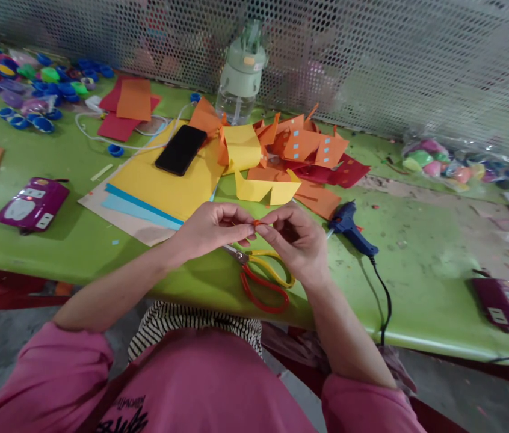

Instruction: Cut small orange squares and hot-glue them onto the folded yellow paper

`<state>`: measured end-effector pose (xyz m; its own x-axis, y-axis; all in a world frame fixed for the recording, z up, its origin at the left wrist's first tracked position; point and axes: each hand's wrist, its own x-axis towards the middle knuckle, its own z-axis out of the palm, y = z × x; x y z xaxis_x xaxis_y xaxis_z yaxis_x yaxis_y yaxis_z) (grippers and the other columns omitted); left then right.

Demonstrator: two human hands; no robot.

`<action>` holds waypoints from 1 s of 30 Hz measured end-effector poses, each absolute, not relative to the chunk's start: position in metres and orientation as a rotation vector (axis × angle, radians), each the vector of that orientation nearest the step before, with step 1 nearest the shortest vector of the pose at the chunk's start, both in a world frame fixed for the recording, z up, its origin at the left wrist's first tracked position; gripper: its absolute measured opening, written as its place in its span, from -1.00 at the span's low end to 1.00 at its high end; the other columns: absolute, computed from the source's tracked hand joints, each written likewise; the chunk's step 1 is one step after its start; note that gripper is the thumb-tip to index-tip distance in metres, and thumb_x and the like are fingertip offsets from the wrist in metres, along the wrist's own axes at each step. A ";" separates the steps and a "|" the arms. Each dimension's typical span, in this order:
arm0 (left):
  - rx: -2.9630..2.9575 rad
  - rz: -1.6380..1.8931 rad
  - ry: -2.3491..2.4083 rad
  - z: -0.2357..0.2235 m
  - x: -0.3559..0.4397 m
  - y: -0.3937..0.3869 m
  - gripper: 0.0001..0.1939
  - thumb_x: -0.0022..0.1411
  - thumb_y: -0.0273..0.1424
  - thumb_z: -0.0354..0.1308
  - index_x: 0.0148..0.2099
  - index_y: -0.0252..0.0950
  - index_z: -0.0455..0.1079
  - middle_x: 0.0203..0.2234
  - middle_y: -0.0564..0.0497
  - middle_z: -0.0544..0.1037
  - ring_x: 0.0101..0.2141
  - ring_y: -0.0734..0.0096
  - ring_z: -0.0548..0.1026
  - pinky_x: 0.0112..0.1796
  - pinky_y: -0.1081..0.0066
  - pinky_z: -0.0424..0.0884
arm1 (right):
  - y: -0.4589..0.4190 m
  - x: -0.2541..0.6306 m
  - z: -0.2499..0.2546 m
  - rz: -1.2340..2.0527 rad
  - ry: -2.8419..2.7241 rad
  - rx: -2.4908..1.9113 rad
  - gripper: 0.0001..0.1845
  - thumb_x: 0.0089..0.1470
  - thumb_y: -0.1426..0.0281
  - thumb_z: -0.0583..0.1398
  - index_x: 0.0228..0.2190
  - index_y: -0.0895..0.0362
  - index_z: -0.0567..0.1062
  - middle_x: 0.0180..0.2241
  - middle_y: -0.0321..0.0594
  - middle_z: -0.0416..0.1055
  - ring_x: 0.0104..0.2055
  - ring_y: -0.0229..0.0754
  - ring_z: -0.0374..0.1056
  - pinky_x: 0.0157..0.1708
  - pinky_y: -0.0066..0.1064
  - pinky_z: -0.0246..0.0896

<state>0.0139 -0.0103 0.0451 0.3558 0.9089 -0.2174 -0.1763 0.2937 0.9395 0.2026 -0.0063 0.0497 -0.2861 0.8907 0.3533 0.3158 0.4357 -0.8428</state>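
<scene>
Between the fingertips of both hands is a tiny orange piece (pixel 257 223), mostly hidden, so its exact shape does not show. My left hand (pixel 221 227) pinches it from the left, and my right hand (pixel 295 237) pinches it from the right. Just below them on the green table lie scissors (pixel 266 278) with one yellow and one red handle loop. A yellow paper cut-out (pixel 266 189) rests right beyond my fingers. To the right of my right hand lies a blue glue gun (pixel 351 228) with a black cord.
A black phone (pixel 181 150) lies on stacked coloured paper (pixel 155 186). Behind are cut orange papers (pixel 313 144) and a water bottle (pixel 239 78) by the perforated metal panel (pixel 363 60). Purple power strips (pixel 33 204) sit left and right; bagged colourful pieces (pixel 439 162) lie at right.
</scene>
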 end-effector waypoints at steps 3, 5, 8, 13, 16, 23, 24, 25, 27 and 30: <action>1.001 0.868 0.897 0.045 0.012 -0.010 -0.82 0.04 -0.39 0.38 -0.29 -0.35 0.51 -0.47 0.03 0.62 -0.41 0.46 0.59 -0.28 0.42 0.55 | -0.006 0.204 0.049 0.898 -1.802 -1.026 -0.76 0.07 0.16 0.35 -0.35 0.06 0.54 -0.49 -0.38 0.20 -0.54 -0.36 0.03 -0.58 -0.41 -0.08; 1.011 0.855 0.890 0.044 0.012 -0.011 -0.83 0.05 -0.40 0.37 -0.29 -0.35 0.51 -0.47 0.03 0.62 -0.40 0.46 0.59 -0.27 0.42 0.54 | -0.005 0.205 0.049 0.923 -1.799 -1.010 -0.77 0.04 0.19 0.38 -0.34 0.06 0.55 -0.49 -0.39 0.19 -0.54 -0.38 0.03 -0.58 -0.42 -0.10; 1.019 0.839 0.888 0.045 0.011 -0.011 -0.84 0.05 -0.40 0.36 -0.30 -0.35 0.51 -0.47 0.03 0.62 -0.39 0.45 0.59 -0.28 0.42 0.54 | -0.005 0.206 0.048 0.930 -1.808 -0.994 -0.77 0.01 0.22 0.40 -0.34 0.05 0.55 -0.48 -0.39 0.19 -0.53 -0.38 0.04 -0.57 -0.43 -0.08; 1.023 0.855 0.875 0.049 0.012 -0.012 -0.85 0.06 -0.41 0.35 -0.30 -0.35 0.50 -0.49 0.04 0.62 -0.41 0.48 0.59 -0.29 0.45 0.55 | -0.004 0.207 0.047 0.924 -1.819 -0.990 -0.78 0.03 0.21 0.39 -0.33 0.05 0.56 -0.47 -0.38 0.23 -0.51 -0.37 0.08 -0.56 -0.43 -0.04; 1.030 0.841 0.871 0.050 0.012 -0.013 -0.84 0.06 -0.41 0.35 -0.29 -0.34 0.50 -0.48 0.03 0.62 -0.40 0.47 0.60 -0.28 0.44 0.56 | -0.004 0.207 0.049 0.924 -1.830 -0.968 -0.80 0.06 0.22 0.37 -0.29 0.04 0.56 -0.45 -0.37 0.23 -0.51 -0.36 0.09 -0.56 -0.43 -0.02; 1.030 0.846 0.861 0.047 0.013 -0.013 -0.83 0.07 -0.38 0.35 -0.28 -0.33 0.51 -0.47 0.02 0.62 -0.38 0.43 0.61 -0.26 0.40 0.57 | -0.004 0.207 0.053 0.867 -1.894 -0.907 -0.87 0.14 0.28 0.31 -0.24 -0.02 0.59 -0.47 -0.35 0.22 -0.46 -0.31 0.13 -0.52 -0.41 0.05; 1.038 0.845 0.867 0.047 0.013 -0.013 -0.83 0.07 -0.37 0.35 -0.28 -0.33 0.51 -0.47 0.02 0.62 -0.37 0.42 0.61 -0.26 0.40 0.57 | -0.004 0.207 0.053 0.866 -1.892 -0.914 -0.87 0.13 0.27 0.32 -0.24 -0.02 0.59 -0.46 -0.35 0.23 -0.46 -0.31 0.13 -0.52 -0.41 0.05; 1.048 0.845 0.873 0.048 0.013 -0.013 -0.83 0.07 -0.37 0.35 -0.28 -0.33 0.51 -0.47 0.02 0.62 -0.37 0.42 0.61 -0.26 0.40 0.57 | -0.004 0.207 0.052 0.862 -1.891 -0.922 -0.86 0.13 0.27 0.32 -0.23 -0.02 0.60 -0.46 -0.35 0.23 -0.45 -0.31 0.14 -0.53 -0.41 0.05; 1.066 0.847 0.884 0.049 0.013 -0.014 -0.82 0.07 -0.36 0.35 -0.29 -0.34 0.50 -0.47 0.02 0.62 -0.37 0.42 0.61 -0.27 0.40 0.57 | -0.004 0.208 0.051 0.845 -1.894 -0.930 -0.87 0.13 0.27 0.32 -0.24 -0.02 0.60 -0.46 -0.34 0.25 -0.45 -0.30 0.16 -0.53 -0.41 0.06; 1.071 0.847 0.892 0.050 0.013 -0.014 -0.84 0.07 -0.37 0.34 -0.30 -0.34 0.50 -0.47 0.02 0.62 -0.38 0.41 0.62 -0.28 0.41 0.57 | -0.004 0.208 0.051 0.790 -1.916 -0.927 -0.89 0.12 0.30 0.32 -0.26 -0.03 0.61 -0.46 -0.32 0.31 -0.42 -0.28 0.22 -0.50 -0.40 0.11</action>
